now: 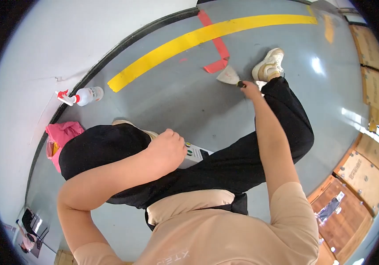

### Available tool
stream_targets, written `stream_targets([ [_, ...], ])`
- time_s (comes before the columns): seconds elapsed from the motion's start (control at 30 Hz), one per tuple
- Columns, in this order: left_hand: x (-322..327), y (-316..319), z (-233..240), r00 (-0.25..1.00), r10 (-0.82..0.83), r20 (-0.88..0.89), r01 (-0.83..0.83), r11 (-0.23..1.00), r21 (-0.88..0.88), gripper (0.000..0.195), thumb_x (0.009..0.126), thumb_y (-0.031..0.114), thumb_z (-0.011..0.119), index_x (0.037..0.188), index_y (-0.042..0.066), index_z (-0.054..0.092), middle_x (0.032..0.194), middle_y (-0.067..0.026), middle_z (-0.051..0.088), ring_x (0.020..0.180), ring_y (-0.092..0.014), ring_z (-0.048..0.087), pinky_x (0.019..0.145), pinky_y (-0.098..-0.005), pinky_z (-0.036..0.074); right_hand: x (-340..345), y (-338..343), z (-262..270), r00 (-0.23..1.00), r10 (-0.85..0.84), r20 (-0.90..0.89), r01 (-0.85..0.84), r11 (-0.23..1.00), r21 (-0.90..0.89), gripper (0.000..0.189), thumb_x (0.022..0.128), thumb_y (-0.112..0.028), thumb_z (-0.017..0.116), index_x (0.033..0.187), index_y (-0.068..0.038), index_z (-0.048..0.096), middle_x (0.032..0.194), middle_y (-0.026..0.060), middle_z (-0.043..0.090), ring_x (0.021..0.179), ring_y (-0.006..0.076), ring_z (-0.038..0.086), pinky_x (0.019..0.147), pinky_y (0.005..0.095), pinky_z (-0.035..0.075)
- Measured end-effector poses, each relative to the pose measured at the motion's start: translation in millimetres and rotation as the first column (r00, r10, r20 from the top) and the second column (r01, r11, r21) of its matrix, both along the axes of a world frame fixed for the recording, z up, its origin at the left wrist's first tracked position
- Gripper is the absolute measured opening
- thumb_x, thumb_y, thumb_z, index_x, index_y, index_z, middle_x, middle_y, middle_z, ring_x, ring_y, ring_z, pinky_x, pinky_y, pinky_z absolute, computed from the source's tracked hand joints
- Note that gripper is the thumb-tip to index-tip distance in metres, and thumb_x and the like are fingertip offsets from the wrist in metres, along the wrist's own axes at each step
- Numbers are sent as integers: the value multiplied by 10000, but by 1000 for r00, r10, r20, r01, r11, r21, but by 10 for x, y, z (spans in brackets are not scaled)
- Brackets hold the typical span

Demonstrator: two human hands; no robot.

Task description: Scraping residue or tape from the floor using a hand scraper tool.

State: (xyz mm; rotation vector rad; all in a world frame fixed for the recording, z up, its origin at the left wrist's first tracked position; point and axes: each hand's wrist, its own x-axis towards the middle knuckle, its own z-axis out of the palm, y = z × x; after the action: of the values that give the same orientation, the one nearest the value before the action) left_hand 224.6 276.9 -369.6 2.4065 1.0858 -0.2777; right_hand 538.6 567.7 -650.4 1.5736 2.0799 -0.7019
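My right hand (251, 90) is closed on the dark handle of a putty knife (229, 75), whose wide, whitish blade lies against the grey floor. The blade is beside the folded, partly lifted end of a strip of red floor tape (218, 65). That strip runs back under or over a long yellow tape (176, 44); I cannot tell which. My left hand (168, 149) rests with curled fingers near my bent knee, and nothing shows in it. Just beyond its fingers, a white box (194, 155) with printing stands partly hidden by my leg.
A spray bottle (90, 96) with a red and white trigger lies by the black baseboard (100, 66). A pink cloth or bag (64, 132) sits against the wall at left. Wooden crates (378, 87) line the right side. Another person (28, 240) sits far off at lower left.
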Motion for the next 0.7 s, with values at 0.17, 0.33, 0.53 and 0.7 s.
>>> stream_targets([
  [0.17, 67, -90, -25, 997, -8, 72, 7, 1000, 14, 156, 763, 146, 568, 857, 31, 616, 793, -70, 583, 793, -222, 570, 736, -325, 418, -326, -1044, -274, 959, -205, -197, 203, 979, -30, 413, 823, -344, 601, 1141, -84, 559, 1076, 214, 623, 1018, 399, 580, 860, 472, 457],
  [0.33, 135, -115, 13, 996, -52, 78, 54, 998, -31, 142, 768, 138, 560, 846, 30, 610, 788, -72, 581, 793, -226, 572, 740, -329, 420, -806, -1581, -120, 845, -447, -295, 458, 888, -33, 433, 854, -378, 563, 1118, -34, 553, 1032, 252, 620, 993, 429, 577, 848, 483, 451],
  [0.53, 104, -150, 27, 998, -17, 62, 18, 1000, -21, 137, 778, 142, 554, 843, 33, 606, 795, -73, 587, 797, -225, 574, 732, -330, 422, -1053, -1359, -38, 794, -513, -325, 530, 847, -43, 422, 857, -351, 551, 1044, 27, 572, 945, 258, 641, 853, 386, 642, 781, 432, 492],
  [0.7, 38, -190, 23, 997, 8, 75, -7, 1000, -11, 142, 773, 148, 557, 844, 37, 609, 804, -80, 593, 798, -227, 576, 725, -335, 425, -1335, -1674, -58, 337, -819, -464, 679, 553, -482, 250, 875, -273, 578, 889, -25, 552, 659, 92, 573, 494, 187, 575, 438, 346, 483],
])
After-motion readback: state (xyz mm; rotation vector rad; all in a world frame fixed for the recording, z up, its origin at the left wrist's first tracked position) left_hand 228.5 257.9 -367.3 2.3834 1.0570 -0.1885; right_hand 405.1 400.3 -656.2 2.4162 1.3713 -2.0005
